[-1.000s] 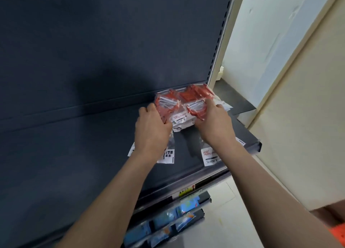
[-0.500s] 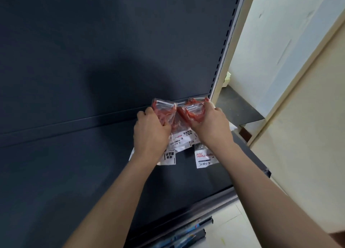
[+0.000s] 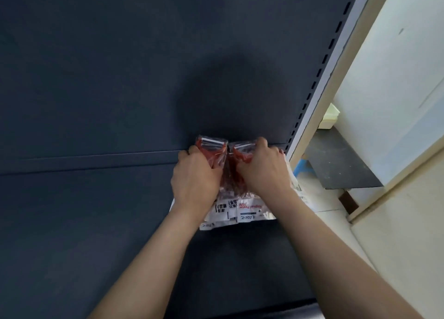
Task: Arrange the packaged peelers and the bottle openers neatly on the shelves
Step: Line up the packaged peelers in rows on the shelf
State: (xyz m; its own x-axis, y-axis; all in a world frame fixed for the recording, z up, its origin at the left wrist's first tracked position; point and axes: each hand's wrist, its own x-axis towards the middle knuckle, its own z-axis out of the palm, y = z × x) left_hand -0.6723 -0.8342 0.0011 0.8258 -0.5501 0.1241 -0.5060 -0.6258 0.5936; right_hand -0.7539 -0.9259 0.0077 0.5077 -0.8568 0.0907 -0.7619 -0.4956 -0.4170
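Head view looks down on a dark shelf (image 3: 96,234) whose far edge meets a dark back panel (image 3: 120,66). Just past the picture's middle, toward four o'clock, sits a small bunch of packaged peelers (image 3: 213,154): red peelers in clear bags, with white printed label cards (image 3: 242,210) at the near end. The blade ends point to twelve o'clock and reach the foot of the back panel; whether they touch it I cannot tell.

The left hand (image 3: 194,179) comes in from seven o'clock, knuckles up, its fingers curled round the packs on that side of the bunch. The right hand (image 3: 264,172) comes in from five o'clock and grips the other side, fingers curled over the blade end. The hands sit close together, with red plastic showing between them. The label cards stick out toward six o'clock from under both wrists and appear to lie on the shelf.

At two o'clock a pale slotted upright (image 3: 319,78) bounds the shelf unit. Beyond it, at three o'clock, stand a white tub (image 3: 329,117) and a pale wall (image 3: 396,78).
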